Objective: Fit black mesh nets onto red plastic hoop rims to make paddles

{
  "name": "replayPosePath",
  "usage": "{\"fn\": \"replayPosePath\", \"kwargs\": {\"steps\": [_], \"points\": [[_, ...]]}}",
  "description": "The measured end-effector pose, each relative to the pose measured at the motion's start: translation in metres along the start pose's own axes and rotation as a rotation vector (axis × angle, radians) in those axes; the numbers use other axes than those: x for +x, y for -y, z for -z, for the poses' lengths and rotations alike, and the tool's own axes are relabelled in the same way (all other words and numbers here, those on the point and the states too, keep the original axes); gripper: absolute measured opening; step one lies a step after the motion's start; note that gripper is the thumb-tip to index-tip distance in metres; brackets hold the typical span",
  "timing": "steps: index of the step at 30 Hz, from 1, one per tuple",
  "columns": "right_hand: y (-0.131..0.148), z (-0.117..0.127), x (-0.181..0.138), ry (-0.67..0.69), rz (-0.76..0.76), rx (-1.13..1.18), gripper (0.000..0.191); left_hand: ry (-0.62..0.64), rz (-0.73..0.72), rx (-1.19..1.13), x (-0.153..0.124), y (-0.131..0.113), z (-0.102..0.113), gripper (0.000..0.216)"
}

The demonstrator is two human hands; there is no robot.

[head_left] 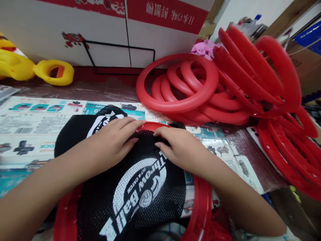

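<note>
A black mesh disc (140, 190) with white printed lettering lies over a red plastic ring (200, 204) in front of me. My left hand (112, 140) and my right hand (175, 145) both press on the mesh at the ring's far edge (150, 126), fingertips close together. A second black mesh piece (75, 129) lies under my left hand, to the left. Much of the ring is hidden by the mesh and my forearms.
A heap of red rings (195, 90) fills the back and right of the table. More red rings (288, 150) lean at the right edge. Yellow plastic parts (54, 71) sit at the back left. Printed cardboard sheets (32, 120) cover the table. A white and red carton (125, 30) stands behind.
</note>
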State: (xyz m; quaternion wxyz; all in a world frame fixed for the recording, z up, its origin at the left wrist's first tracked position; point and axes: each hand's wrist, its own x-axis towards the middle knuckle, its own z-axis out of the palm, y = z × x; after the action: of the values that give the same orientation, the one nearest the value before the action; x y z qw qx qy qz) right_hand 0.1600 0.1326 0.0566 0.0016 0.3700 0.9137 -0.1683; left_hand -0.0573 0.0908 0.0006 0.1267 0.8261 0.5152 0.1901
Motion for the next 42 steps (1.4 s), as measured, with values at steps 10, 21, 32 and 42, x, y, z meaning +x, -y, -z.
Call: {"fn": "replayPosePath", "kwargs": {"steps": [10,21,32,42], "points": [[-0.008,-0.012,0.005,-0.097,0.161,-0.073,0.020,-0.148,-0.119,0.221,0.005,-0.005,-0.012,0.041],[-0.018,-0.009,0.006,-0.149,0.130,-0.048,0.025,-0.116,-0.216,0.212,0.005,-0.002,-0.018,0.041],[-0.020,-0.006,0.010,-0.155,0.081,0.012,0.025,-0.113,-0.214,0.259,0.004,-0.004,-0.019,0.044],[-0.019,-0.004,0.009,-0.123,0.009,0.047,0.025,-0.096,-0.175,0.279,0.004,-0.004,-0.020,0.045]]}}
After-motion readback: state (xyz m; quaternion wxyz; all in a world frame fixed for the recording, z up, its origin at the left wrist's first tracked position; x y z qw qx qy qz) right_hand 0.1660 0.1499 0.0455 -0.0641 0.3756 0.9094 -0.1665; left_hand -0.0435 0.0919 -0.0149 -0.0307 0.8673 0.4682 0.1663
